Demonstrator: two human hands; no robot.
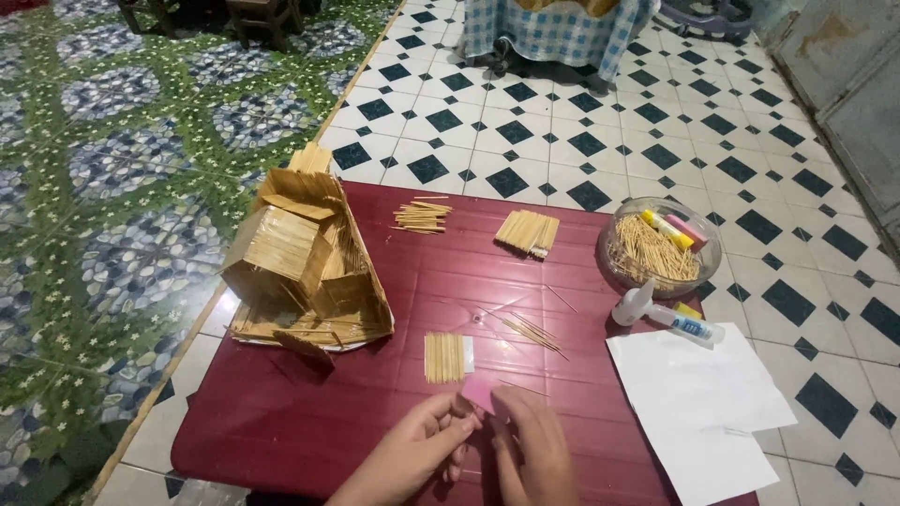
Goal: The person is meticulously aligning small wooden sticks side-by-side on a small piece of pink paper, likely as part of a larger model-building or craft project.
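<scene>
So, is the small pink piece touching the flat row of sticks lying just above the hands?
Apart. The head view shows bare red table between the pink piece, pinched by the left hand and right hand, and the row of sticks.

Left hand (417, 450), right hand (534, 450): bare, no sleeves.

A low dark-red bench (309, 422) stands on a white tiled floor (581, 103) with black diamonds. Beyond its left edge lies a green floral mat (112, 169); a blue checked cloth (553, 28) hangs past the far edge.
</scene>
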